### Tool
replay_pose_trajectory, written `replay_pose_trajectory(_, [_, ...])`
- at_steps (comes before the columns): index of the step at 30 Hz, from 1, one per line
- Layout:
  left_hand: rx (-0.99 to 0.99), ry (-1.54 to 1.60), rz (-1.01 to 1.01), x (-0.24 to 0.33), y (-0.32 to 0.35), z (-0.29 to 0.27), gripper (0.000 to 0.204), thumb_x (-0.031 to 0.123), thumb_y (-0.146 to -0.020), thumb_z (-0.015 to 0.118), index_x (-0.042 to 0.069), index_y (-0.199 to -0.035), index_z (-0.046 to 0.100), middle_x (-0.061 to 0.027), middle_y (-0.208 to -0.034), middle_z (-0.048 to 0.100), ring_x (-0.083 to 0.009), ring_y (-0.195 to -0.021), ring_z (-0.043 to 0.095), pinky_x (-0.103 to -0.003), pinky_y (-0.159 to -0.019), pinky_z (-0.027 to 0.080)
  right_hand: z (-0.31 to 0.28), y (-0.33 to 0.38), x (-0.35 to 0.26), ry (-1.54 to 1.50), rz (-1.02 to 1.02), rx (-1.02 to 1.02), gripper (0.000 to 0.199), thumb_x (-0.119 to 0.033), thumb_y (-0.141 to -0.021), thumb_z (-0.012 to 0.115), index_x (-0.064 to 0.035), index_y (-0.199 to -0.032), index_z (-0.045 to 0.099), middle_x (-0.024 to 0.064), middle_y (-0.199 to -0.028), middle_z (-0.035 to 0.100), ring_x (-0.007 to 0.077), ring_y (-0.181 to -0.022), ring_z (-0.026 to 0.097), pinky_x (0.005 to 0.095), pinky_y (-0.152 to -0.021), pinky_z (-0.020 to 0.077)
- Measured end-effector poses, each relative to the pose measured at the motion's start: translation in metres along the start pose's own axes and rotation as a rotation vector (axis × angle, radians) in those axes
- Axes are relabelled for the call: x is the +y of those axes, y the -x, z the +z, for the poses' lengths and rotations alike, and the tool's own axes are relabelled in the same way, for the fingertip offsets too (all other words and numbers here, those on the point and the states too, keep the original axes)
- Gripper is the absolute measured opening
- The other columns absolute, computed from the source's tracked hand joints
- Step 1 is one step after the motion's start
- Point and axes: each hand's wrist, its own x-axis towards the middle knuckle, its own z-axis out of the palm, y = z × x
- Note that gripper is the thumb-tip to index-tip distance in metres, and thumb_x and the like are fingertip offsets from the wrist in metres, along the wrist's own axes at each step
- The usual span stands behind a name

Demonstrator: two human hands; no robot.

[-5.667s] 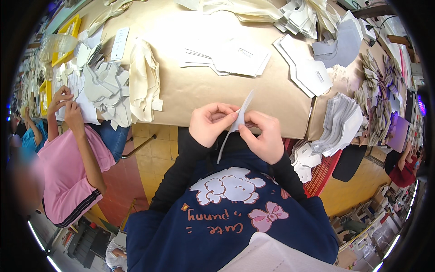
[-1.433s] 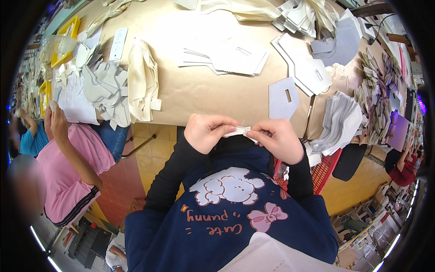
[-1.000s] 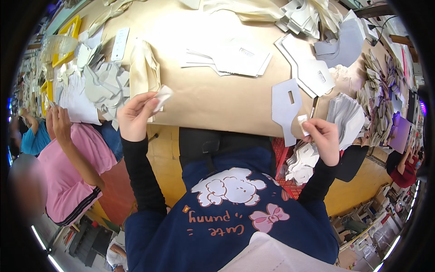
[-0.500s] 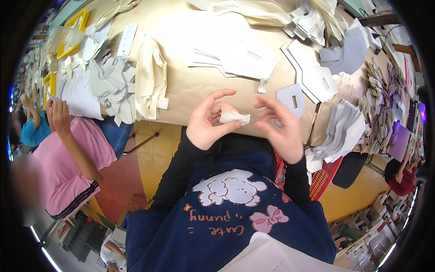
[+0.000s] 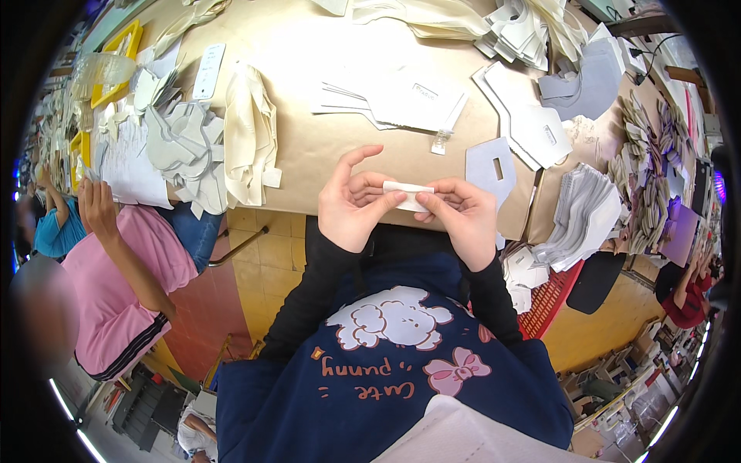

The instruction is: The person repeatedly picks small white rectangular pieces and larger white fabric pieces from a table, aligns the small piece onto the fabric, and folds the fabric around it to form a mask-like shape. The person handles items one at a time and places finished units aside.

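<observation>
The left hand [image 5: 347, 207] and right hand [image 5: 467, 216] pinch a little white strip [image 5: 405, 198] with their fingers, so that bit looks not done. At two o'clock from it, a grey piece [image 5: 480, 166] lies on the counter [image 5: 309, 166]; no strip shows there.

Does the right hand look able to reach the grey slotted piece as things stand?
Probably yes: the grey slotted piece lies close beyond the right hand, mostly uncovered, though that hand pinches the white strip.
</observation>
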Motion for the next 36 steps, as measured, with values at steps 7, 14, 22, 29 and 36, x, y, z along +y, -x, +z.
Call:
replay_pose_trajectory(7, [-0.018,0.078,0.004,-0.001,-0.001,-0.002,0.061,-0.007,-0.090,0.069,0.001,-0.144,0.042,-0.0129,-0.097,0.071,-0.0157,-0.093,0.070,-0.027,-0.085,0.055,0.003,-0.004,0.004,0.066,-0.106,-0.016,0.018,-0.006,-0.095,0.069,0.0072,-0.107,0.070,0.0093,-0.092,0.073,0.0115,-0.080,0.070,0.0230,-0.069,0.0569])
replay_pose_trajectory(14, [0.016,0.048,0.045,-0.007,0.002,0.002,0.061,-0.008,-0.090,0.068,0.001,-0.144,0.041,-0.0130,-0.100,0.072,-0.0151,-0.092,0.069,-0.026,-0.085,0.054,0.005,-0.002,0.001,0.011,-0.039,0.002,0.016,-0.008,-0.095,0.069,0.0062,-0.103,0.072,0.0064,-0.090,0.073,0.0093,-0.080,0.068,0.0230,-0.068,0.0570])
replay_pose_trajectory(22, [-0.068,0.016,-0.011,-0.011,-0.004,-0.004,0.074,-0.008,-0.086,0.072,0.004,-0.150,0.036,-0.0122,-0.099,0.071,-0.0133,-0.087,0.068,-0.024,-0.080,0.053,0.007,-0.006,0.009,0.223,-0.178,-0.011,0.012,-0.006,-0.096,0.067,0.0043,-0.102,0.071,0.0049,-0.086,0.072,0.0062,-0.078,0.063,0.0216,-0.068,0.0504])
replay_pose_trajectory(29, [-0.062,-0.008,0.039,-0.023,-0.015,-0.019,0.070,-0.008,-0.084,0.073,0.001,-0.146,0.041,-0.0108,-0.094,0.072,-0.0136,-0.087,0.068,-0.024,-0.081,0.053,0.008,-0.009,0.008,0.312,-0.333,-0.005,0.014,-0.010,-0.095,0.068,0.0008,-0.101,0.072,0.0077,-0.079,0.071,0.0078,-0.070,0.062,0.0255,-0.062,0.0504])
replay_pose_trajectory(36, [-0.022,-0.029,0.113,-0.038,-0.018,-0.018,0.060,-0.005,-0.087,0.072,0.004,-0.140,0.045,-0.0077,-0.095,0.070,-0.0115,-0.087,0.064,-0.023,-0.080,0.048,0.006,-0.011,0.014,0.265,-0.411,0.005,0.017,-0.015,-0.093,0.067,0.0003,-0.098,0.071,0.0134,-0.077,0.070,0.0204,-0.069,0.069,0.0314,-0.065,0.0530])
